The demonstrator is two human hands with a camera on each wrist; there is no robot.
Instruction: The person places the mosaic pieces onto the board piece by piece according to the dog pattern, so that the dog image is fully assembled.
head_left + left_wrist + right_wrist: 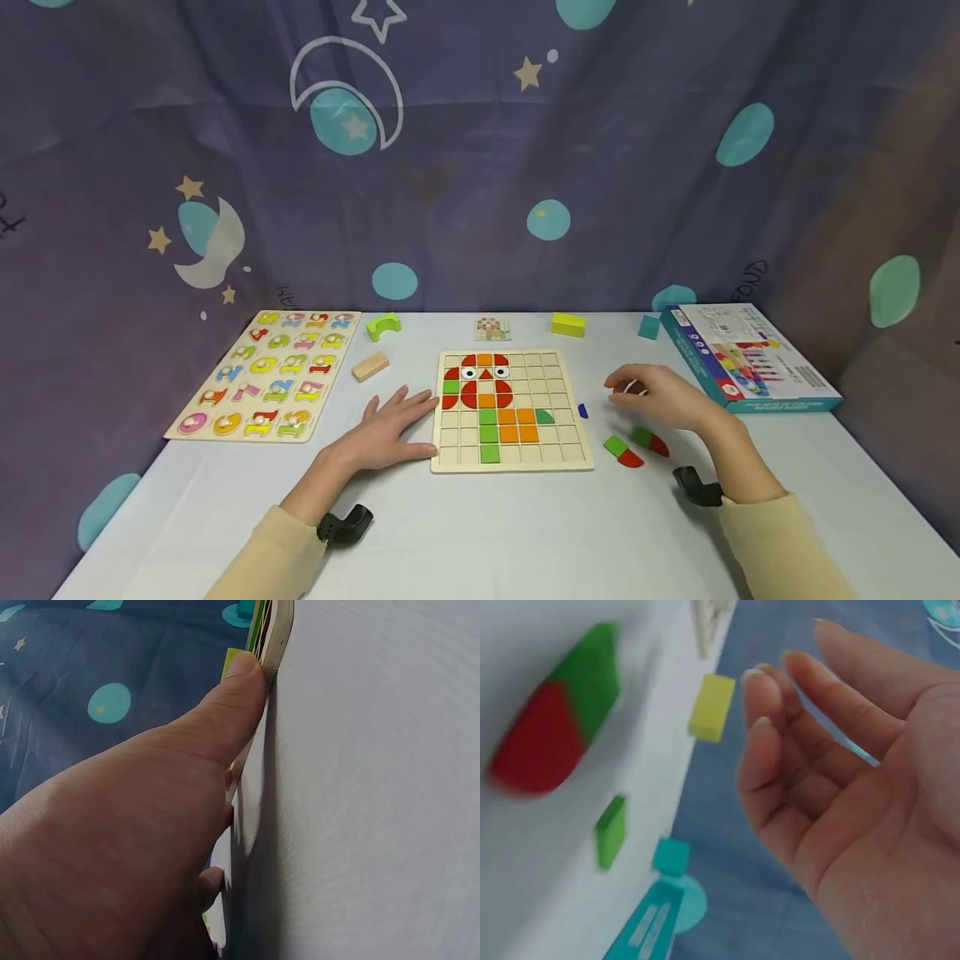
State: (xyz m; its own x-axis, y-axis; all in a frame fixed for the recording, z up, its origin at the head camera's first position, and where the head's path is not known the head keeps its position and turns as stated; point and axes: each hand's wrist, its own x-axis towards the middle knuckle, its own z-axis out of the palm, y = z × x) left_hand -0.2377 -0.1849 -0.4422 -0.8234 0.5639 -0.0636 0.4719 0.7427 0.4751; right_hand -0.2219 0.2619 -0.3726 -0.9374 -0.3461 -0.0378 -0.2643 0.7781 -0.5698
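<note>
A wooden grid board [517,468] lies on the table, partly filled with red, orange, green and white pieces, some forming a face with two eyes. My left hand [378,433] rests flat at its left side, fingers spread, thumb and a fingertip touching the edge. In the left wrist view the thumb [236,697] presses against the board's side. Right of the board, my right hand [663,396] hovers above the table with loosely bent fingers and nothing in them. Nearest it are green squares [616,445], red quarter-round pieces [630,459] and a small blue piece [582,411].
A number puzzle board [318,400] lies at the left, a boxed game [772,358] at the right. Along the back sit a green arch [384,325], a picture card [492,329], a yellow block [567,325] and a teal block [648,327]. A wooden block [371,367] lies left of the grid.
</note>
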